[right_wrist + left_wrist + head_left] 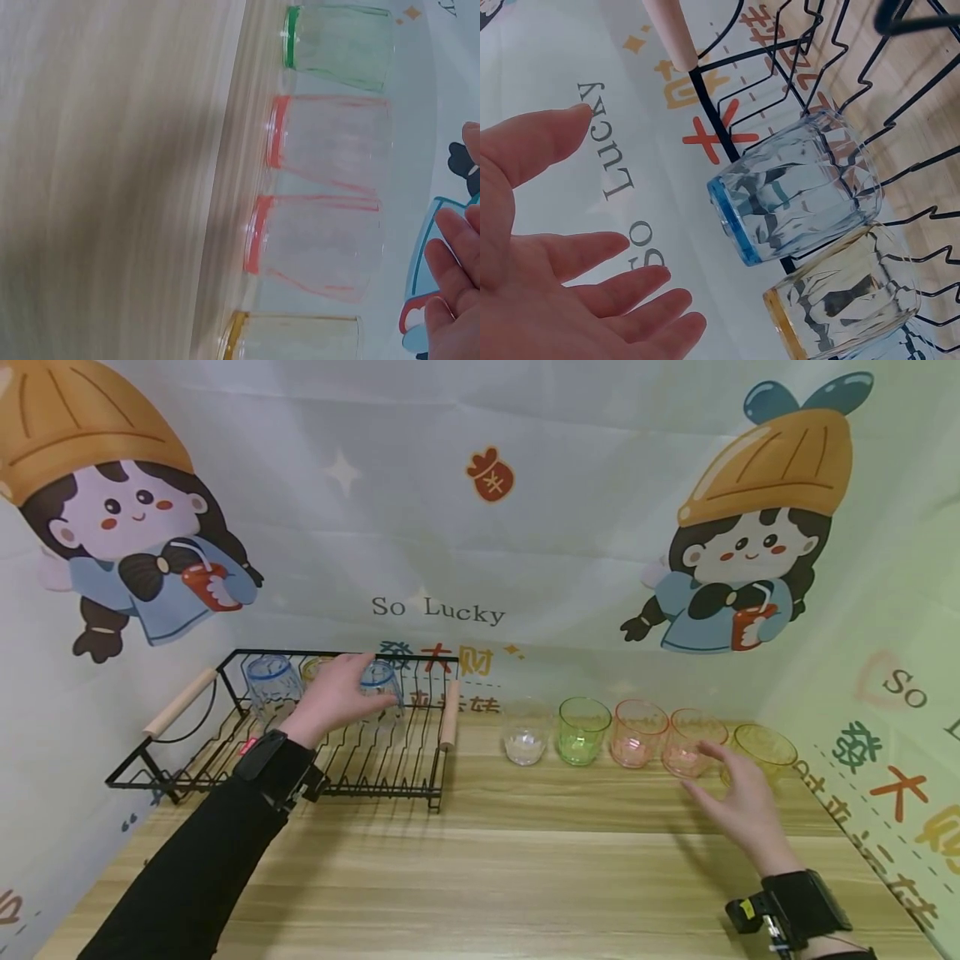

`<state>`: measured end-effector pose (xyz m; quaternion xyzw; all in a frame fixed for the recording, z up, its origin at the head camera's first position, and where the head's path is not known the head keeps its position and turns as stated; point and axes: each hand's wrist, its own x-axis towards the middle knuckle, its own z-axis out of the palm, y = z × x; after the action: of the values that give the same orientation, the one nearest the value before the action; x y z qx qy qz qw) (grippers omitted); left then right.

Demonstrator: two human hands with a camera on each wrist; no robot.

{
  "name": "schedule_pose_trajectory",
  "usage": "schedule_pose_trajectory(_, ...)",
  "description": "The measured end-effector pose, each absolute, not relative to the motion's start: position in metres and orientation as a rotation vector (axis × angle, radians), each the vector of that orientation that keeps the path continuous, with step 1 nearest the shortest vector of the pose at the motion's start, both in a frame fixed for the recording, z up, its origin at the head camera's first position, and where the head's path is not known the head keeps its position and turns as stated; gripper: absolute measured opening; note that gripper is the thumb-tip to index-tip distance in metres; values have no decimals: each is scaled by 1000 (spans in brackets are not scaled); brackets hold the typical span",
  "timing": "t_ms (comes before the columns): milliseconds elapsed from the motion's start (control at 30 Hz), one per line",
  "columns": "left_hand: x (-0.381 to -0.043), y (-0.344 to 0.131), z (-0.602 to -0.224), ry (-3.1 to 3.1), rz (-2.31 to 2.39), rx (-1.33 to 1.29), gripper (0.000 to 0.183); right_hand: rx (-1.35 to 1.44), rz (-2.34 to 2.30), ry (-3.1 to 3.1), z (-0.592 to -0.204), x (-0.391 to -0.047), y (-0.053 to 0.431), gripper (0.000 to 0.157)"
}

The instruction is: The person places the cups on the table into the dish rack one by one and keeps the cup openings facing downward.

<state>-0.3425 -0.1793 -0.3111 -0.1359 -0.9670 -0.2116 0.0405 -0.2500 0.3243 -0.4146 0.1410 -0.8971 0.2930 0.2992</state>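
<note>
My left hand (pixel 335 693) hovers over the black wire rack (pixel 375 792), fingers loosely spread and holding nothing. Below it in the rack, a blue glass (pixel 795 191), a yellow glass (pixel 847 296) and another blue glass (pixel 272 685) stand upside down, coloured bases up. On the table to the right, my right hand (pixel 742 810) is held in front of a row of upright glasses, thumb and fingers apart with nothing between them. Nearest to it are a pink glass (pixel 688 743) and a yellow glass (pixel 772 752), which the hand partly hides in the head view.
Leftward along the row stand another pink glass (pixel 637 735), a green glass (pixel 581 735) and a clear glass (pixel 525 739). The rack has wooden handles, one the right handle (pixel 450 717). A printed cloth (pixel 585 560) hangs close behind the row and the rack.
</note>
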Motion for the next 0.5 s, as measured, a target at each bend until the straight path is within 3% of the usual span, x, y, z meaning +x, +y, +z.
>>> schedule_pose_trajectory(500, -327, -176, -305, -2971, -638, -513, 79, 195, 681, -2514, -405, -249, 348, 59)
